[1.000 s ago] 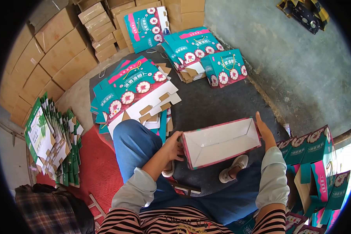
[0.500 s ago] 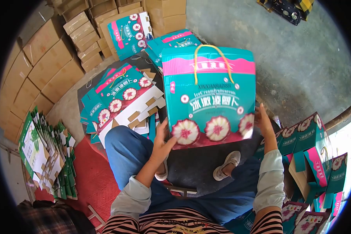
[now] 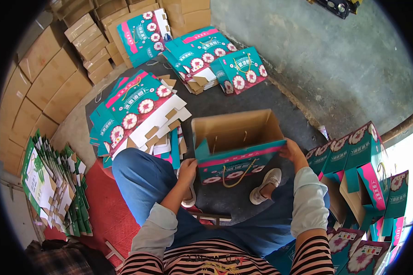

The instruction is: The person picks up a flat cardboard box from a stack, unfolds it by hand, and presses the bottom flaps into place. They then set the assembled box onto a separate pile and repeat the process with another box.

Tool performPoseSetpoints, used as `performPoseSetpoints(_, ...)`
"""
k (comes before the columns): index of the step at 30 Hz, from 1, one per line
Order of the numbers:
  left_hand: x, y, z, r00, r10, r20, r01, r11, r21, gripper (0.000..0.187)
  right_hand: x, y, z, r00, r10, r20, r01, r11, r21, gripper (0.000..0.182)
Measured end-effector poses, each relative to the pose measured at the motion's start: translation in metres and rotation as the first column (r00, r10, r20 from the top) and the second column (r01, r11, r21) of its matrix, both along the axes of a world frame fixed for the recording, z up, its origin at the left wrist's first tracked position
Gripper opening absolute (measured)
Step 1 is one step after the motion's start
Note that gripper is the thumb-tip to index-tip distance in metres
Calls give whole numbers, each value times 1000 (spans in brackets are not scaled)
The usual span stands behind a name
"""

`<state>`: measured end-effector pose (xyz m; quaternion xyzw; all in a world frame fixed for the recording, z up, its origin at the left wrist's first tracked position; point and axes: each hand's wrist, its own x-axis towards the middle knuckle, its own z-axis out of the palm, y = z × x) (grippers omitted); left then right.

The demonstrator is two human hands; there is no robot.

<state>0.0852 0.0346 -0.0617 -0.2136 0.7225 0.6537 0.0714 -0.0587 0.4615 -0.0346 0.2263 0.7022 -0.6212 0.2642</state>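
Between my hands is a teal and pink carton [image 3: 239, 158] with a yellow cord handle. Its top is open, and the plain brown inside shows. My left hand [image 3: 187, 172] is closed at the carton's left corner. On the opposite side, my right hand [image 3: 293, 151] has its fingers closed on the upper right edge. A stack of flat printed cartons [image 3: 137, 107] lies beyond my left knee. Another stack [image 3: 202, 52] sits at the far side of the dark table [image 3: 206, 103], beside a smaller carton with a yellow handle [image 3: 242, 71].
Brown cardboard boxes [image 3: 55, 68] are piled at the back left. Green and white flat cartons [image 3: 55, 183] stand on the red mat [image 3: 110, 206] at left. Opened teal cartons [image 3: 360, 156] crowd the right side. A grey concrete wall or floor [image 3: 316, 50] lies at the upper right.
The carton has tipped from showing its printed face to showing its open top, and sits lower. The far stack and small carton behind it have come into sight. Both hands keep hold.
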Motion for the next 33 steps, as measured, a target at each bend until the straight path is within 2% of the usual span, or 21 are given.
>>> performPoseSetpoints(1, 0, 4, -4, 997, 36, -69, -38, 999, -22, 42, 1, 2, 2, 999, -48, 11, 48, 998, 30, 56)
performPoseSetpoints(3, 1, 15, -5, 973, 103, -207, -117, 992, -56, 41, 10, -9, 21, 997, -18, -71, 28, 991, 133, 45)
performPoseSetpoints(4, -3, 16, -3, 948, 139, -287, -129, 990, 53, 40, 12, -15, 32, 994, 4, -110, 17, 982, 186, 39)
performPoseSetpoints(7, -1, 22, 23, 866, -24, -499, -194, 905, -379, 37, -6, -8, 20, 896, 280, -344, -102, 884, 455, 38)
performPoseSetpoints(10, 4, 35, 44, 853, -171, -493, -92, 882, -463, 36, -6, -21, 24, 697, 458, -552, -76, 812, 578, 36)
performPoseSetpoints(13, 4, 40, 43, 836, -253, -486, -68, 832, -550, 39, 0, -43, 39, 652, 492, -576, -253, 858, 447, 37)
performPoseSetpoints(15, 4, 40, 42, 855, -318, -410, 32, 820, -571, 44, 11, -63, 57, 562, 743, -364, -261, 577, 774, 36)
performPoseSetpoints(17, 4, 38, 44, 862, -404, -305, 154, 782, -603, 50, 18, -76, 58, 474, 876, -87, -280, 244, 929, 33)
performPoseSetpoints(20, 0, 39, 46, 843, -496, -208, 203, 652, -730, 63, 26, -91, 56, 334, 883, 329, -312, -225, 923, 24)
performPoseSetpoints(23, -8, 38, 57, 847, -525, -85, 308, 614, -727, 72, 24, -112, 38, 195, 782, 592, -245, -546, 801, 21)
performPoseSetpoints(26, -5, 45, 66, 839, -541, -51, 337, 592, -732, 76, 30, -119, 19, 109, 790, 604, -172, -583, 794, 19)
performPoseSetpoints(29, -6, 44, 67, 832, -552, 50, 422, 573, -702, 83, 25, -119, 13, 250, 827, 504, -336, -414, 846, 25)
performPoseSetpoints(32, 0, 41, 52, 865, -485, -127, 269, 663, -699, 70, 8, -94, 3, 492, 858, 150, -349, 37, 936, 34)
performPoseSetpoints(33, 2, 41, 54, 871, -475, -128, 281, 693, -664, 68, -6, -76, -16, 504, 864, 19, -279, 141, 950, 39)
